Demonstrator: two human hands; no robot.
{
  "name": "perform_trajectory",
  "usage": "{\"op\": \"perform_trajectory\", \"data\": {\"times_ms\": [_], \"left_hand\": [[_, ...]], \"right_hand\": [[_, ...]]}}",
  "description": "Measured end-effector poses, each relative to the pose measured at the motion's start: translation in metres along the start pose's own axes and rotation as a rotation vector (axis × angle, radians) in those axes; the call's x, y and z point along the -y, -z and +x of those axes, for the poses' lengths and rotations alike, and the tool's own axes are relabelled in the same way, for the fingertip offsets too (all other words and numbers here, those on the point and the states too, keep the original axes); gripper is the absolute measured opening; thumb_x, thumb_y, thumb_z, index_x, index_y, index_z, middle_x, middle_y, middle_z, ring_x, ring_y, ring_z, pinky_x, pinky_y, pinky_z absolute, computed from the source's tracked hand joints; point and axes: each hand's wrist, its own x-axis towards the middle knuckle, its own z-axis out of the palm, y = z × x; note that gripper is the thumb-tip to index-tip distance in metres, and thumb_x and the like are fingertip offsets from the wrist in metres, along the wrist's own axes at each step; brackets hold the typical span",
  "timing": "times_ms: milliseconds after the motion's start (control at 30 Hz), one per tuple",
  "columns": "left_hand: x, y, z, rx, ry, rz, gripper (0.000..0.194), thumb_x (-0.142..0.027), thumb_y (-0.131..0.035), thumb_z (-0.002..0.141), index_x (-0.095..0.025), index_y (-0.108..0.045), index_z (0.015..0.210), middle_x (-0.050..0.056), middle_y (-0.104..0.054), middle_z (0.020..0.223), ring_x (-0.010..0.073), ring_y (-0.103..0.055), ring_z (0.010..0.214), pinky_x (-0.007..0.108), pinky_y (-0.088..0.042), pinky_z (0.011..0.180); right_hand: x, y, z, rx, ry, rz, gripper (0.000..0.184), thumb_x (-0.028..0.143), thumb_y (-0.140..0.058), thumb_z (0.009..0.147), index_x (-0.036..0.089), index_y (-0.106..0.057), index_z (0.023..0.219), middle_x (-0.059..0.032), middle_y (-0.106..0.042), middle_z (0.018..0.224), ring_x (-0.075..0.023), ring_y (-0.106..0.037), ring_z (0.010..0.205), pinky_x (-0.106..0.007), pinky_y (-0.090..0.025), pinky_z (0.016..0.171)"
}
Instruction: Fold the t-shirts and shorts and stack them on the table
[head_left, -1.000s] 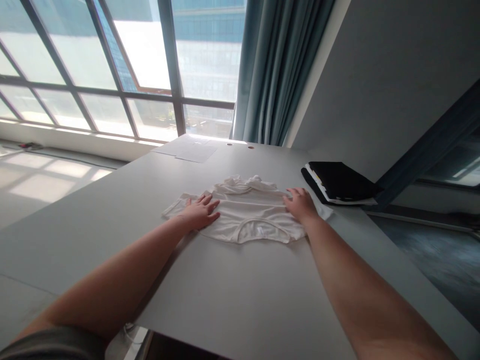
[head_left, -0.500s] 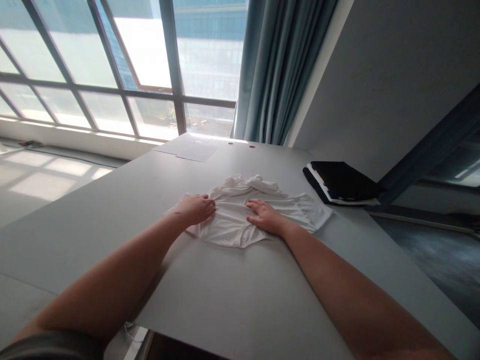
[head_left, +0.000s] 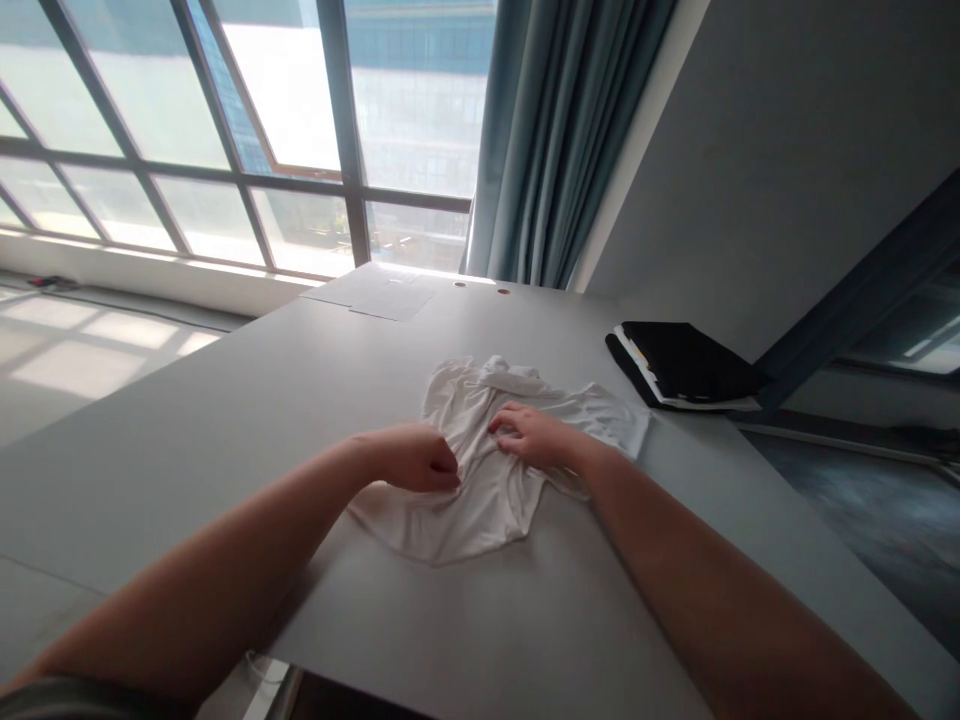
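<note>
A crumpled white shirt [head_left: 480, 510] lies spread on the table, full of creases, with its bunched part on the far side. On its left portion my left hand [head_left: 420, 458] is closed, the thumb and fingers pinching the cloth. My right hand [head_left: 534, 436] rests on the middle of the shirt, palm down. Its fingers are apart and slightly bent against the fabric. Both forearms reach in from the lower corners, and the right one hides part of the shirt's right edge.
The pale table [head_left: 315, 390] bears sheets of paper [head_left: 394, 298] at its far end. Black folders with papers [head_left: 686, 362] lie at the right edge. Two round holes [head_left: 504, 291] sit in the far tabletop. Beyond are a blue curtain [head_left: 544, 150] and windows.
My left hand has gone from lying on the shirt to a pinch and moved nearer, pulling the left side of the cloth toward me. My right hand has stayed nearly in place.
</note>
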Motion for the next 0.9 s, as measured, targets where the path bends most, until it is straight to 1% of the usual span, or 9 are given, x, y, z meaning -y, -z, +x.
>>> {"op": "perform_trajectory", "data": {"times_ms": [100, 167, 233, 333, 433, 500, 600, 767, 900], "left_hand": [[0.0, 0.0, 0.001, 0.269, -0.061, -0.499, 0.038, -0.053, -0.066, 0.092, -0.018, -0.08, 0.088, 0.002, -0.076, 0.075, 0.0138, -0.063, 0.063, 0.024, -0.048, 0.063], [0.006, -0.003, 0.004, 0.254, -0.074, -0.69, 0.045, -0.06, -0.064, 0.092, -0.017, -0.079, 0.093, 0.006, -0.078, 0.079, 0.0166, -0.068, 0.068, 0.026, -0.053, 0.066], [0.016, -0.008, 0.01, -0.02, -0.024, -0.61, 0.042, -0.055, -0.059, 0.096, -0.017, -0.076, 0.09, 0.006, -0.076, 0.076, 0.0166, -0.067, 0.068, 0.028, -0.055, 0.069], [0.037, -0.019, 0.021, -0.503, 0.107, -0.2, 0.025, -0.037, -0.057, 0.096, -0.019, -0.075, 0.096, 0.006, -0.077, 0.09, 0.0192, -0.069, 0.083, 0.032, -0.056, 0.083], [0.061, -0.03, 0.031, -0.626, 0.077, -0.036, 0.028, -0.027, -0.057, 0.092, -0.021, -0.072, 0.115, 0.01, -0.073, 0.122, 0.0239, -0.068, 0.11, 0.038, -0.054, 0.102], [0.072, -0.037, 0.035, -0.591, 0.025, -0.046, 0.033, -0.027, -0.057, 0.093, -0.021, -0.07, 0.122, 0.011, -0.068, 0.132, 0.0248, -0.067, 0.118, 0.039, -0.051, 0.108], [0.077, -0.043, 0.036, -0.539, 0.012, -0.003, 0.037, -0.031, -0.06, 0.094, -0.022, -0.067, 0.13, 0.013, -0.063, 0.139, 0.0273, -0.064, 0.125, 0.042, -0.05, 0.113], [0.067, -0.042, 0.032, -0.433, 0.135, 0.091, 0.055, -0.037, -0.062, 0.095, -0.027, -0.054, 0.148, 0.011, -0.053, 0.155, 0.0314, -0.058, 0.136, 0.048, -0.045, 0.117], [0.062, -0.039, 0.03, -0.359, 0.261, 0.119, 0.062, -0.044, -0.058, 0.097, -0.026, -0.047, 0.155, 0.011, -0.045, 0.163, 0.0322, -0.052, 0.143, 0.047, -0.041, 0.12]], "right_hand": [[0.018, 0.01, -0.004, 0.098, -0.026, 0.076, 0.025, 0.029, -0.06, 0.092, 0.017, -0.076, 0.106, -0.0071, -0.071, 0.107, -0.0189, -0.065, 0.093, -0.027, -0.049, 0.086], [0.029, 0.015, -0.007, 0.209, -0.047, 0.135, 0.023, 0.03, -0.06, 0.092, 0.016, -0.076, 0.102, -0.004, -0.072, 0.094, -0.0162, -0.063, 0.083, -0.025, -0.047, 0.076], [0.037, 0.017, -0.009, 0.401, -0.087, 0.25, 0.022, 0.032, -0.061, 0.091, 0.016, -0.074, 0.099, -0.0019, -0.071, 0.084, -0.0134, -0.061, 0.073, -0.023, -0.045, 0.068], [0.041, 0.015, -0.014, 0.771, -0.169, 0.506, 0.028, 0.042, -0.067, 0.09, 0.015, -0.069, 0.098, -0.0004, -0.069, 0.075, -0.0117, -0.062, 0.063, -0.022, -0.051, 0.064], [0.04, 0.009, -0.016, 0.924, -0.187, 0.661, 0.041, 0.053, -0.073, 0.084, 0.014, -0.067, 0.097, -0.0023, -0.072, 0.076, -0.0136, -0.068, 0.063, -0.024, -0.057, 0.064], [0.036, 0.005, -0.014, 0.845, -0.18, 0.715, 0.045, 0.053, -0.075, 0.084, 0.014, -0.068, 0.104, -0.0037, -0.074, 0.081, -0.0141, -0.07, 0.064, -0.023, -0.058, 0.061], [0.023, 0.0, -0.008, 0.554, -0.219, 0.799, 0.044, 0.047, -0.071, 0.089, 0.016, -0.066, 0.12, -0.0033, -0.075, 0.086, -0.0125, -0.067, 0.059, -0.022, -0.055, 0.053], [-0.018, -0.004, 0.002, 0.024, -0.467, 0.879, 0.037, 0.037, -0.061, 0.096, 0.017, -0.064, 0.127, -0.0075, -0.074, 0.102, -0.0088, -0.06, 0.05, -0.02, -0.048, 0.041], [-0.053, -0.002, 0.003, -0.303, -0.637, 0.734, 0.042, 0.035, -0.056, 0.098, 0.015, -0.063, 0.134, -0.0118, -0.074, 0.111, -0.0068, -0.058, 0.051, -0.019, -0.047, 0.043]]}}
